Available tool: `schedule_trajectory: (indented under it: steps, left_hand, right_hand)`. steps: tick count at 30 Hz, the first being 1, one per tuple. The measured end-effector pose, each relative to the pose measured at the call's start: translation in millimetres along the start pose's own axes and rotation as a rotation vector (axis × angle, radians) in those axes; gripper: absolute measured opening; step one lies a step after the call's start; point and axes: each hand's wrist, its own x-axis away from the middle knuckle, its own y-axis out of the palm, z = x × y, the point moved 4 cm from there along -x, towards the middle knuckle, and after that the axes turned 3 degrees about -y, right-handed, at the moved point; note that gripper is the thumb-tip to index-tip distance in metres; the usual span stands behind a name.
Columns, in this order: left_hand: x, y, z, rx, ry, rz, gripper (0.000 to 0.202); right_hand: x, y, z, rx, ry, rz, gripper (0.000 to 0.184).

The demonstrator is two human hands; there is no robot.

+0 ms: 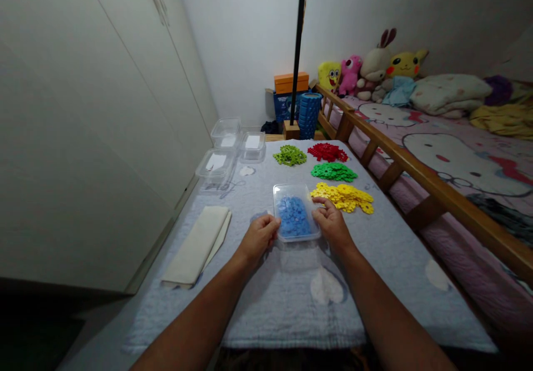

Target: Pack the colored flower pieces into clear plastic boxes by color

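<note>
On the quilt-covered counter (387, 260), near the middle and towards the near edge, a clear plastic box (287, 191) is held between both hands. The left hand (259, 237) is closed on its left long side and the right hand (332, 225) on its right long side, so each grip is grasping the box.

For this hold to be done well, it is judged that the box should be kept flat, pressure applied evenly from both sides, and the thin walls not squeezed inward, since little firm support is given by the soft quilt. The heap of yellow pieces (343, 197), just beside the right hand, is best left undisturbed.

The box is seen to be rectangular and see-through, with rounded corners. Its near part is filled with small blue pieces (293, 217) and its far end is bare. Whether a lid is on cannot be told.
</note>
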Motion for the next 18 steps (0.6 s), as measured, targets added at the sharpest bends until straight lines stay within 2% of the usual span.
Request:
schedule_trajectory:
  steps: [5, 9, 18]
  left_hand:
    - [-4, -1.5, -2, 0.033, 0.029, -0.040, 0.037]
    - [-7, -2.4, -2, 0.054, 0.036, -0.061, 0.035]
    - [-11, -2.0, -4, 0.097, 0.015, -0.092, 0.034]
  right_hand:
    - [4, 4, -4, -0.143, 0.107, -0.006, 0.049]
    - [4, 5, 2, -0.223, 0.177, 0.004, 0.053]
    - [3, 5, 7, -0.257, 0.206, -0.025, 0.056]
